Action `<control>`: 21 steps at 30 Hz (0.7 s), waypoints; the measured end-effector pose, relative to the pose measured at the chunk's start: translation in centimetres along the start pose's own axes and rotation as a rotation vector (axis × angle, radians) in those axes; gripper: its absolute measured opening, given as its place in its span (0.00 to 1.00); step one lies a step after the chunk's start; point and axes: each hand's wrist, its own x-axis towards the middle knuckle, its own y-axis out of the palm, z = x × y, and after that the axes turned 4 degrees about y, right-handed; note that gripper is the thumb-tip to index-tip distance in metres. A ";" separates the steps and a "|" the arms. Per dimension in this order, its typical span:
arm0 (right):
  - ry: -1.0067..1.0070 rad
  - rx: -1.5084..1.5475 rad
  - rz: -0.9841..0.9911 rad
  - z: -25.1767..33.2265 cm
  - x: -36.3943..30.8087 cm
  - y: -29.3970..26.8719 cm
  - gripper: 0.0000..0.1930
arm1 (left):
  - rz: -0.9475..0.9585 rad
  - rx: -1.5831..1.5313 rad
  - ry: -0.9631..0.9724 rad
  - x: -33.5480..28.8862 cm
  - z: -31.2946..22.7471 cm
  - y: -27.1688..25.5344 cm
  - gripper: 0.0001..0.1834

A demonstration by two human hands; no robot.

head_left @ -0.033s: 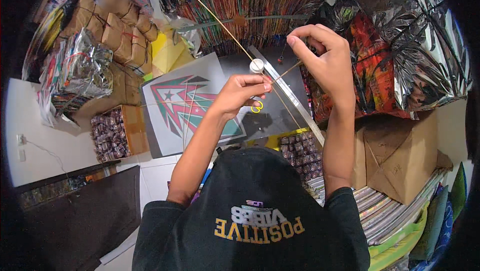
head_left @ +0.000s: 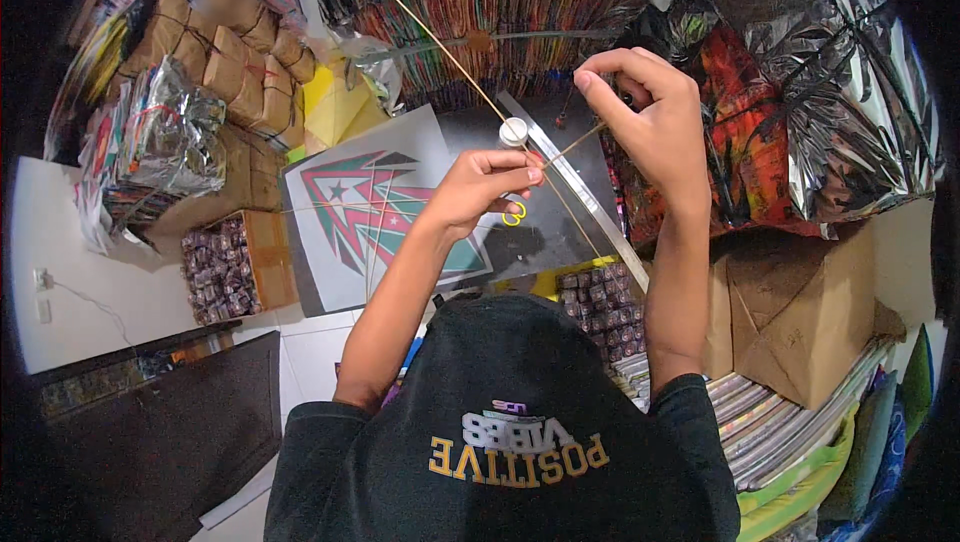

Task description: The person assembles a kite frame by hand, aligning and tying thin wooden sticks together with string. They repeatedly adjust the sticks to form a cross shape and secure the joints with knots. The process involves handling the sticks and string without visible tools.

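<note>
One straightedge (head_left: 587, 204) near stick (head_left: 441, 45) in left hand (head_left: 478, 187).

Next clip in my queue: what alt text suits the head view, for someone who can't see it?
The left hand pinches a long thin stick, and the right hand is raised beside it, its grip unclear. Below, a dark work surface bears a pale sheet with a red, green and black star design and a metal strip.

Workshop: patterned sheet (head_left: 350, 217), stacked parcels (head_left: 236, 64)
</note>
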 end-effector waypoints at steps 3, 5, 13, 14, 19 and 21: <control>0.007 -0.026 -0.004 -0.1 0.1 -0.1 0.08 | 0.008 0.011 0.007 0.0 0.1 -0.1 0.12; -0.002 -0.027 -0.016 -0.4 0.2 -0.1 0.08 | 0.009 0.015 0.008 0.0 0.1 -0.2 0.11; 0.026 -0.044 -0.011 -0.7 0.1 0.1 0.09 | 0.019 0.002 0.004 0.0 0.4 -0.6 0.10; 0.025 -0.039 -0.015 -0.8 0.2 0.1 0.09 | 0.024 0.005 0.008 0.1 0.5 -0.7 0.10; 0.035 -0.022 -0.029 -0.7 0.1 0.0 0.09 | 0.016 -0.016 0.016 0.2 0.7 -1.0 0.10; 0.044 -0.027 -0.027 -0.8 0.1 -0.1 0.09 | 0.008 -0.026 0.028 0.1 0.8 -1.1 0.11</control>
